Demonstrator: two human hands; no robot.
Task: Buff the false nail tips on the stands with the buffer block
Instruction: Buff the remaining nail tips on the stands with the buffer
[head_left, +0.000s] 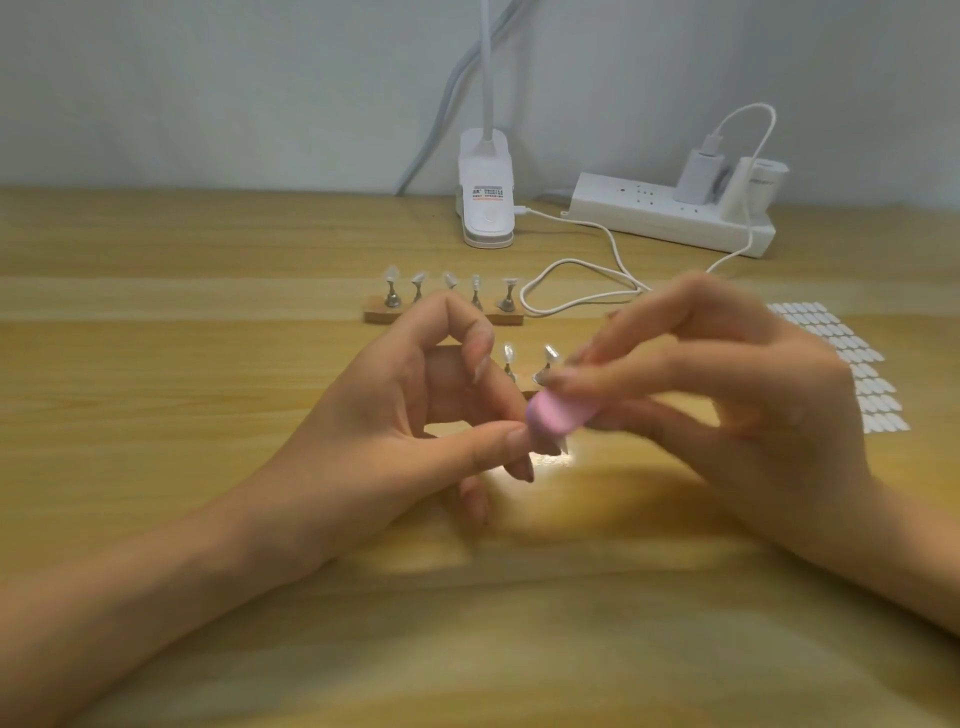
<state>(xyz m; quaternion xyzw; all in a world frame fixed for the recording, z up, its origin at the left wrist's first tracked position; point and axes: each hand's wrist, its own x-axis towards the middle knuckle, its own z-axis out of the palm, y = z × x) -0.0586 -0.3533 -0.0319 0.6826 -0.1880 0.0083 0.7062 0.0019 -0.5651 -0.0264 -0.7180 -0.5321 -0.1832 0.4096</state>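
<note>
R hand (701, 374) pinches the pink buffer block (558, 415) by its sides, above the table (208, 364). L hand (415, 415) pinches the base of a nail tip (563, 446) right under it. Tip prob. light, thin, flexy & easy to pop off, so grip low, light strokes.

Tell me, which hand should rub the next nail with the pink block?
Probably the right hand: it grips the pink block. The left hand seems busy steadying a nail tip under the block.
</note>
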